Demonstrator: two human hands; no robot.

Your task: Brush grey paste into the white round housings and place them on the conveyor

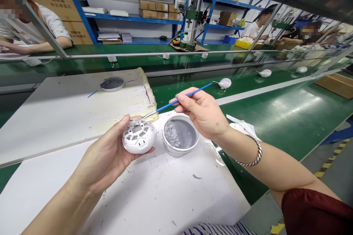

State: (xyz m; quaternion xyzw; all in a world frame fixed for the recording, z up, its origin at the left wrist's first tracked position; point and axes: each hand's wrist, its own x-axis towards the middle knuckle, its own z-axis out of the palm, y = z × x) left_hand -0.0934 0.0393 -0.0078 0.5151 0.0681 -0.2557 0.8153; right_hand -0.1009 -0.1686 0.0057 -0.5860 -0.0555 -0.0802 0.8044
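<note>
My left hand [106, 156] cradles a round white perforated plastic housing [139, 136], with the fingers curled up around it. My right hand [201, 114] pinches a thin blue-handled brush [176, 102]. The brush's grey-coated metal tip touches the top of the housing, where grey paste is smeared. Just right of the housing, an open round tub of grey paste [179, 135] stands on a paint-spattered white board [165, 194]. The tub sits beneath my right hand, not touching it.
A second white board [68, 114] holds a small dish of grey paste [111, 84] and another blue brush [92, 93]. Several white wired housings [224, 83] sit on the green conveyor bench [264, 106]. A crumpled tissue [242, 126] lies by my right wrist. Co-workers sit beyond a metal rail.
</note>
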